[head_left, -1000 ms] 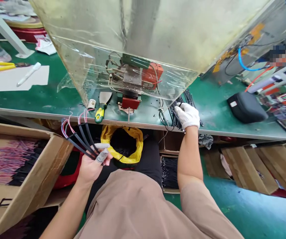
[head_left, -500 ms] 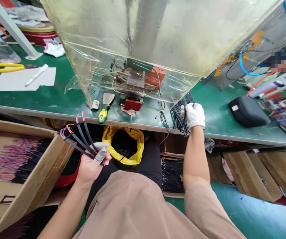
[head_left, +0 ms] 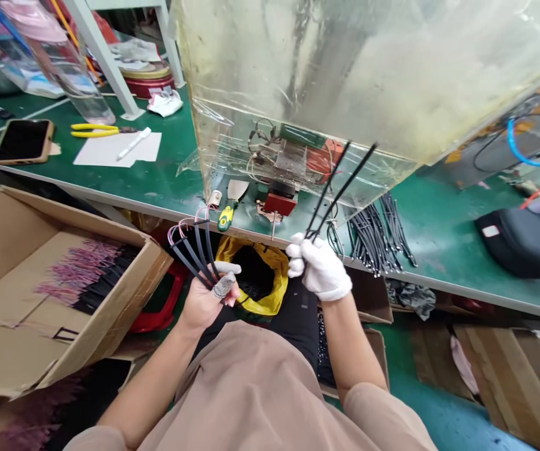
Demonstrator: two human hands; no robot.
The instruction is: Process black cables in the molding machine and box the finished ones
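My left hand [head_left: 216,291], with covers on a thumb and finger, is closed round several black cables [head_left: 195,255] whose pink and blue wire ends fan out up and to the left. My right hand [head_left: 319,266], in a white glove, pinches two thin black cables [head_left: 340,191] that point up and to the right. Behind the hands a small machine with a red block [head_left: 279,203] and a thin rod stands at the bench edge. To the right of the gloved hand lies a pile of black cables [head_left: 376,238] on the green bench.
A clear plastic shield [head_left: 345,69] hangs over the machine. Below the bench edge is a yellow bag [head_left: 272,294]. A cardboard box [head_left: 105,338] with wired cables stands at left. On the bench are a scraper [head_left: 227,214], pliers [head_left: 96,130], a phone [head_left: 23,141] and a black case [head_left: 524,241].
My right hand has left the cable pile and moved left, bringing two black cables with it. My left hand still holds its cables. The view has turned toward the left.
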